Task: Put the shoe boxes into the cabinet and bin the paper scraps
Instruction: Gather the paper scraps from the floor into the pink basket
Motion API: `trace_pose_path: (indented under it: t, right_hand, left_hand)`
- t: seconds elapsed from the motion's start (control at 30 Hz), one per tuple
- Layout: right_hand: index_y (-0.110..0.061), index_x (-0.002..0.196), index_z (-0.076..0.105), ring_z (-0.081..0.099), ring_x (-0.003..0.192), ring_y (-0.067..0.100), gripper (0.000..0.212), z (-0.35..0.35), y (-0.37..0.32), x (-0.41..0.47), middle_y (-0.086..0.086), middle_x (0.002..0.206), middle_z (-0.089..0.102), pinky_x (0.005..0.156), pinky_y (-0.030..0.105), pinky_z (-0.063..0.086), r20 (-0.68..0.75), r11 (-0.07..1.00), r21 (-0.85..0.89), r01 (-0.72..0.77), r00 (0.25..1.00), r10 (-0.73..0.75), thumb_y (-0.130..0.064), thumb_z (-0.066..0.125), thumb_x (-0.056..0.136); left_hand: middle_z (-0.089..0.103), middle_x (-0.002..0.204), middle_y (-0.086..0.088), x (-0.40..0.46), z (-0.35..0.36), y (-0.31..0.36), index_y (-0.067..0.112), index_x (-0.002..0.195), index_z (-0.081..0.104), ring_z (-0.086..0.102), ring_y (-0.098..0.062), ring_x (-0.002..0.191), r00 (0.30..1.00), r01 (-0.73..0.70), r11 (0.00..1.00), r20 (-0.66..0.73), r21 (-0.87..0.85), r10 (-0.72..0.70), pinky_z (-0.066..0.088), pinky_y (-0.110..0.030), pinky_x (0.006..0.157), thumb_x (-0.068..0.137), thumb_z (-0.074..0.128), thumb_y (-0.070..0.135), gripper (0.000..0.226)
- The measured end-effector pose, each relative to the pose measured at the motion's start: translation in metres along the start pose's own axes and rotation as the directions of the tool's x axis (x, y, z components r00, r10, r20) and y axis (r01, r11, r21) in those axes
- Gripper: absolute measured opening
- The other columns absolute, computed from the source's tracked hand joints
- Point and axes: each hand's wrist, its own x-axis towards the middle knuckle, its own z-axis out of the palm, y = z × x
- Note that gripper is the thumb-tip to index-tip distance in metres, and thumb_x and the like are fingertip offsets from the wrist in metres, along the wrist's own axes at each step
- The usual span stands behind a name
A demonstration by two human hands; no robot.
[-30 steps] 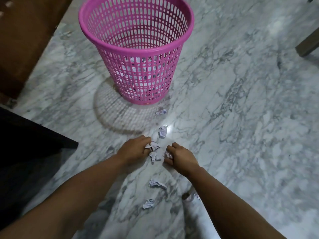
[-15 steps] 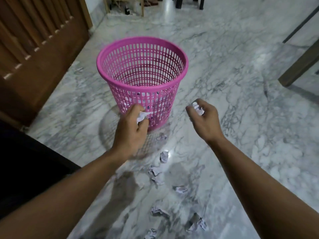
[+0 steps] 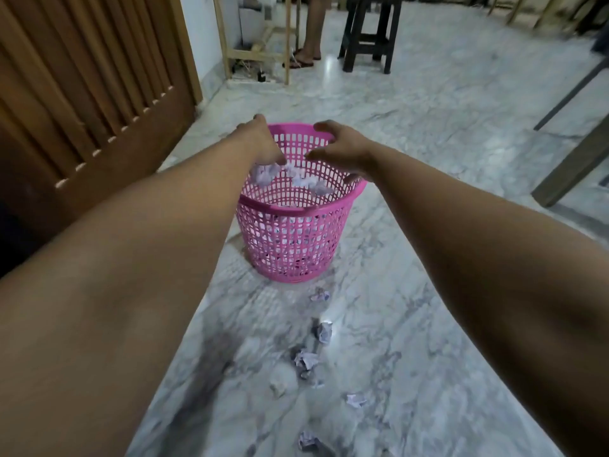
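A pink mesh bin (image 3: 298, 239) stands on the marble floor ahead of me. Both my hands hover over its mouth. My left hand (image 3: 263, 141) and my right hand (image 3: 342, 150) have their fingers spread, and blurred white paper scraps (image 3: 290, 174) are falling just below them into the bin. More crumpled scraps lie on the floor in front of the bin: one close to its base (image 3: 319, 295), one further back (image 3: 324, 331), another (image 3: 306, 361) and several nearer to me (image 3: 309, 441). No shoe box is in view.
A slatted wooden door (image 3: 85, 80) fills the left side. At the back stand a dark stool (image 3: 370, 31), a light wooden rack (image 3: 260, 44) and a person's bare legs (image 3: 311, 31). A wooden furniture leg (image 3: 573, 166) stands at right.
Both hands rose from the floor with scraps pinched in them, reached over the bin and let go; the scraps are dropping in. My view tilted up.
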Motion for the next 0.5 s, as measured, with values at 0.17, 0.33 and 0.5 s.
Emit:
trace_pose_path:
  t: [0.17, 0.33, 0.5]
  right_hand:
    - [-0.016, 0.12, 0.067, 0.068, 0.084, 0.002, 0.033, 0.005, 0.058, -0.041, -0.004, 0.103, 0.072, 0.08, 0.031, 0.06, -0.519, 0.98, 0.059, 0.188, 0.844, -0.131, -0.016, 0.058, 0.089]
    - [-0.021, 0.11, 0.069, 0.065, 0.076, 0.005, 0.022, 0.08, 0.173, -0.171, -0.005, 0.09, 0.068, 0.075, 0.032, 0.056, -0.402, 0.994, -0.086, 0.069, 0.911, -0.097, -0.021, 0.056, 0.092]
    - [-0.029, 0.126, 0.058, 0.053, 0.117, 0.018, 0.039, 0.16, 0.266, -0.309, -0.003, 0.122, 0.053, 0.082, 0.037, 0.053, -0.026, 0.946, -0.31, -0.099, 0.995, 0.096, -0.04, 0.064, 0.089]
  left_hand:
    - [0.057, 0.13, -0.006, -0.063, 0.039, -0.016, 0.023, 0.131, 0.055, 0.049, -0.031, 0.125, 0.854, -0.301, 0.953, -0.442, 0.01, 0.275, 0.04, -0.039, 0.1, 0.091, 0.057, 0.039, 0.043]
    - [0.062, 0.11, -0.011, -0.171, 0.145, -0.076, 0.012, 0.112, 0.066, 0.054, -0.035, 0.104, 0.615, -0.735, 0.676, -0.363, 0.059, 0.7, 0.043, -0.044, 0.092, 0.093, 0.061, 0.034, 0.03]
    - [0.057, 0.13, -0.007, -0.284, 0.26, -0.158, 0.024, 0.136, 0.056, 0.058, -0.032, 0.106, 0.478, -0.867, 0.498, 0.345, 0.038, 0.807, 0.048, -0.041, 0.083, 0.078, 0.063, 0.076, 0.078]
